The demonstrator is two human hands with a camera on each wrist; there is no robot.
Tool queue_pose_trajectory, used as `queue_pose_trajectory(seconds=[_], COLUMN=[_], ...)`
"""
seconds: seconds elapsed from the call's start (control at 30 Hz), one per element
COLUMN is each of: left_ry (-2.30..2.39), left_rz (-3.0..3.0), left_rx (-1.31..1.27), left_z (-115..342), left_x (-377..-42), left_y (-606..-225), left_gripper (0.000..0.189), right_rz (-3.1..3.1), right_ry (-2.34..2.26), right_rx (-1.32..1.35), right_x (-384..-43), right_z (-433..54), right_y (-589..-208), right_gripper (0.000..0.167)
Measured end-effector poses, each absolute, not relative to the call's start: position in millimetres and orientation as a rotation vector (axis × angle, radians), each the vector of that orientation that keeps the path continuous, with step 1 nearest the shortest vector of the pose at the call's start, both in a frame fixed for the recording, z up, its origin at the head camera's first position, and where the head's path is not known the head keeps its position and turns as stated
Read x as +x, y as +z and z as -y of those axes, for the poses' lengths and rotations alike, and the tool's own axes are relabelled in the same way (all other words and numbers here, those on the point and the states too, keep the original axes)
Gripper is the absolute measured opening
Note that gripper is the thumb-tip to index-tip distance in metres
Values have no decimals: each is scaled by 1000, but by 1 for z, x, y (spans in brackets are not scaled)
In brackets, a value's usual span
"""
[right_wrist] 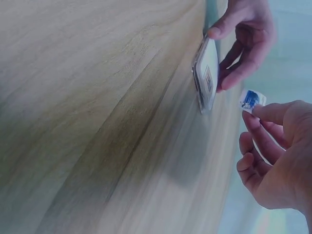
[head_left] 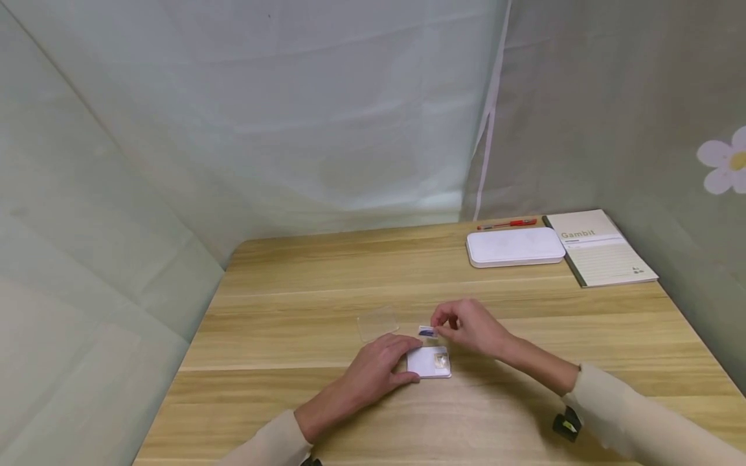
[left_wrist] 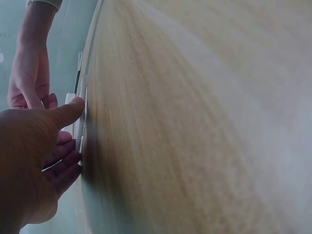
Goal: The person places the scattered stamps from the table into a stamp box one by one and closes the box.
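pinching a small blue-printed piece (right_wrist: 250,100), the right hand (head_left: 474,329) is at one o'clock from the flat white case (head_left: 421,364); the left hand (head_left: 377,369) grips its nine o'clock end.

We see a flat white card (head_left: 418,362) with rounded corners, and a clear edge shows under it. A little golden picture (head_left: 441,360) sits on its top, toward three o'clock. The left hand (head_left: 379,369) holds the card at its nine o'clock end. Just past the card, at twelve o'clock, we see a tiny blue-and-white picture (head_left: 427,331), held up and pinched between thumb and finger of the right hand (head_left: 469,327). A see-through sheet (head_left: 377,323) lies flat near the card, at ten o'clock.
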State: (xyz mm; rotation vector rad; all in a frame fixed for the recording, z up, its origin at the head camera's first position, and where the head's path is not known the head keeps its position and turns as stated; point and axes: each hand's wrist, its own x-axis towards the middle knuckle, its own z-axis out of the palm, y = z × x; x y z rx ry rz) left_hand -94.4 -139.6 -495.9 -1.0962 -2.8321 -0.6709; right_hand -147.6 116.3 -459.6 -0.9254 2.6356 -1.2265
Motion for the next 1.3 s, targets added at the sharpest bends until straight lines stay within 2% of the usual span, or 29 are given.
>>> queue_pose_trajectory(seconds=[0.43, 0.8, 1.3], left_ry=[-618, -650, -668], left_rz=[2833, 2839, 2797], left_rx=[-1094, -1100, -1124], left_z=[141, 140, 141], left_x=[-95, -94, -94], left_y=[-497, -495, -497], left_gripper=[59, 61, 60], right_rz=[-2562, -2483, -2604], right_ry=[-1195, -1161, -1149], right_rx=[-1005, -1000, -988], right_x=[-135, -126, -120], right_z=[-116, -109, -96], right_y=[-459, -464, -475], right_gripper=[17, 13, 16])
